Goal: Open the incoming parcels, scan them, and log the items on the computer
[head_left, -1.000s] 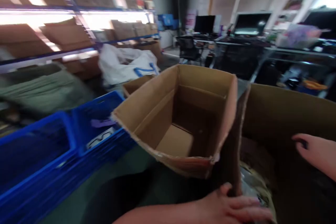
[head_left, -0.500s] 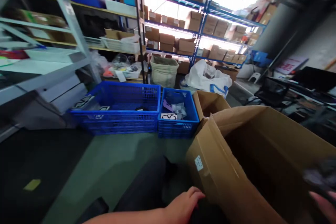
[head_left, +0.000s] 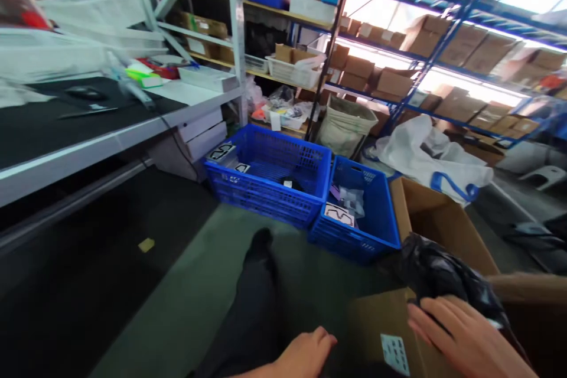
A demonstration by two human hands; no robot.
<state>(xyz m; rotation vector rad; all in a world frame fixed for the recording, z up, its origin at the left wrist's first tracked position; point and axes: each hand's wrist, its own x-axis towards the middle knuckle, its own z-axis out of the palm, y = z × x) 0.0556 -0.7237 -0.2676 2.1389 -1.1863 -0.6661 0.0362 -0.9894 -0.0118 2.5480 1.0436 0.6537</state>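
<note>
My right hand (head_left: 465,331) is closed around a crumpled black plastic bag (head_left: 447,274), held over the near edge of a large cardboard box (head_left: 390,319). What the bag contains cannot be seen. Low in the middle, my left hand (head_left: 308,354) has its fingers curled together, with nothing visible in them. Ahead stands a small blue crate (head_left: 383,207) holding a white packet with a dark outline print (head_left: 339,214) and clear plastic bags (head_left: 354,201). To its left is a longer blue crate (head_left: 266,201) with a few flat packets (head_left: 221,152) inside.
A second open cardboard box (head_left: 438,207) adjoins the small crate. Behind are a big white sack (head_left: 425,142), a beige bin (head_left: 345,124) and shelves of cartons (head_left: 394,81). A workbench (head_left: 133,130) runs along the left. My leg (head_left: 254,295) extends over the green floor.
The view has swung left, bringing the workbench in. My right hand has come up out of the large box's side with the black bag. My left hand stays low, now farther from the box.
</note>
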